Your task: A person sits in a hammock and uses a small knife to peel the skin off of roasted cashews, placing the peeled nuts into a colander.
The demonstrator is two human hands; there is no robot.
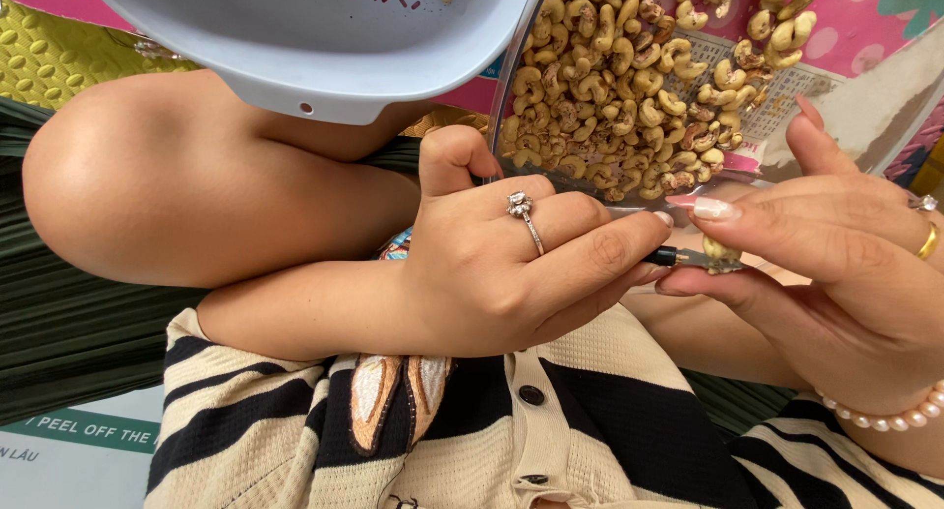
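While the left hand (492,263), ringed, closes its fingers on a thin dark-handled knife (678,257), the right hand (836,273) pinches a pale curved cashew (723,255) at the blade. At twelve o'clock sits a clear tub of mottled cashews (619,86), a smooth grey colander (324,47) at eleven.

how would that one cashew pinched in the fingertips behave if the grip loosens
The cashew is small and curved, so it is probably light and apt to slip from the right hand, which pinches it only at the fingertips. Its skin looks partly flaked, so it may crumble or split under the small tool that the left hand presses against it.
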